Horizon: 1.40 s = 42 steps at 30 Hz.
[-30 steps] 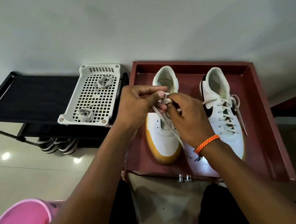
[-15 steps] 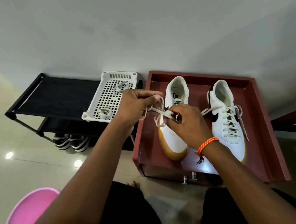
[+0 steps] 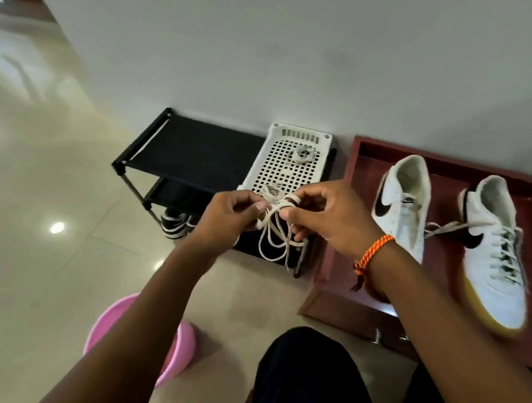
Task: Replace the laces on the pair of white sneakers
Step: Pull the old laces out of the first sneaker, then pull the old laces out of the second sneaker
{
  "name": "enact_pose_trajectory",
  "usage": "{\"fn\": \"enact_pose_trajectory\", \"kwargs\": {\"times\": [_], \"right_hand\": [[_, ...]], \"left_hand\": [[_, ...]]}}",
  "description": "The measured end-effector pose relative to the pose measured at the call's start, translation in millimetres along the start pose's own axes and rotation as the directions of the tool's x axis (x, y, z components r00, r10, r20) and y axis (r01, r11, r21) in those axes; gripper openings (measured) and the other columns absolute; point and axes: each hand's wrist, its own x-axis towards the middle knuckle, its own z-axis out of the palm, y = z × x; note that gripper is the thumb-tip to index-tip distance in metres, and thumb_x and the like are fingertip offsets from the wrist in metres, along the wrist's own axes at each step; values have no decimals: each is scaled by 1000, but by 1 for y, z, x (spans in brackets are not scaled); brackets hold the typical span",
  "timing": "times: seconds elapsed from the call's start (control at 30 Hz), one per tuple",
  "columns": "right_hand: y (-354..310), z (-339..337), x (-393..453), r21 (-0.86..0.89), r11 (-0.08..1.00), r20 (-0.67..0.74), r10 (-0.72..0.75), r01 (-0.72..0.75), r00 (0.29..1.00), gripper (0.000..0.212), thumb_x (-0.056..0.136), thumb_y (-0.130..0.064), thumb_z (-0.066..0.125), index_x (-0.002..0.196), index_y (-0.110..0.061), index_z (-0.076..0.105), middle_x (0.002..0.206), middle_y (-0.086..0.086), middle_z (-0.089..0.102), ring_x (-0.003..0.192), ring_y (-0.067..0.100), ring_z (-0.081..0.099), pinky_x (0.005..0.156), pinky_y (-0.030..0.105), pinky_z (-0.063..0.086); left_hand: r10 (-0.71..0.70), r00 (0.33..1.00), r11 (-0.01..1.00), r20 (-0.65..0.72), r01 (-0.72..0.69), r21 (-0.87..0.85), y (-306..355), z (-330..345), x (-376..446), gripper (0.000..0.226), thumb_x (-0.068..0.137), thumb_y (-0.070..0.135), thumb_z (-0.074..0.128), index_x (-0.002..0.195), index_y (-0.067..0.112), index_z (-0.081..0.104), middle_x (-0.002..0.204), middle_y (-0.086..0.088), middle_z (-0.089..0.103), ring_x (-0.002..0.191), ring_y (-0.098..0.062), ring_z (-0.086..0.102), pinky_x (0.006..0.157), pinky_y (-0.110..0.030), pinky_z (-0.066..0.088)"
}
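Hands winding removed lace [image 3: 278,233]: left hand [image 3: 227,220] pinching one end, right hand [image 3: 322,218] gripping loops round fingers. Unlaced sneaker [image 3: 403,206] lying right of hands, laced sneaker [image 3: 493,253] beyond. Risk: dangling loops tangling, slipping off fingers.

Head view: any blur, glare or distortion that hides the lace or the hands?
Head view: the hands and the lace read clearly; motion blur smears the right sneaker and the tray's near edge; ceiling-light glare spots the floor; wide-angle bend curves the wall line and stretches the forearms.
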Motion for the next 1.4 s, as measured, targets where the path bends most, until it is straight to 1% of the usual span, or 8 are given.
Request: {"fn": "enact_pose_trajectory", "kwargs": {"times": [0.13,0.27,0.6,0.77,0.97,1.07,1.23,1.4], "right_hand": [[-12,64,18,189,979,116,61,-82,991,9,92,3,76,90,-5,79,78,16,75,66,25,71,65,33,64],[9,130,34,171,966,146,171,-195,974,7,91,3,77,87,-3,77,77,17,74,67,25,70,68,33,62],[78,273,36,-112,914,185,404,-390,896,8,88,3,76,85,-5,76,78,14,75,72,29,78,80,45,67],[103,325,31,-252,899,223,413,-357,883,6,86,-6,77,84,-12,78,83,9,77,79,29,78,79,49,66],[113,341,19,-438,864,399,435,-249,807,48,96,-5,68,143,-18,66,135,11,68,118,30,67,99,43,60],[113,324,20,-435,859,375,445,-270,814,46,94,-5,69,139,-19,68,130,8,70,110,27,69,99,41,60],[93,266,29,-317,882,311,443,-348,841,13,96,-13,69,106,-13,78,98,9,77,92,27,77,83,39,66],[66,188,23,-153,941,183,327,-302,927,14,100,-16,66,107,-17,78,94,3,78,86,16,77,76,32,66]], "left_hand": [[-100,995,951,0,95,-293,-36,-35,-34,16,107,24,59,108,14,71,95,-6,73,88,-22,66,78,-33,54],[-259,964,826,61,254,-503,-82,-61,-72,61,112,60,34,138,14,65,121,-22,73,114,-43,71,101,-57,55],[-687,695,570,-213,333,-751,-195,-119,-140,57,113,50,40,130,2,66,104,-21,75,91,-37,73,80,-45,60],[-770,520,584,-370,341,-737,-221,-138,-156,46,113,42,43,123,6,70,101,-18,80,98,-39,73,97,-56,58],[-777,391,617,-492,322,-718,-216,-135,-162,23,106,27,58,116,11,72,96,-4,70,89,-23,63,73,-35,45],[-718,323,696,-616,320,-643,-210,-128,-161,16,104,21,64,114,13,72,94,0,65,89,-22,60,67,-31,40],[-625,428,781,-653,330,-530,-183,-98,-146,15,103,23,62,102,26,77,108,1,76,105,-28,68,86,-40,54],[-454,680,879,-576,238,-413,-120,-49,-102,26,105,9,53,100,16,78,101,-2,78,94,-21,69,82,-37,55]]}}
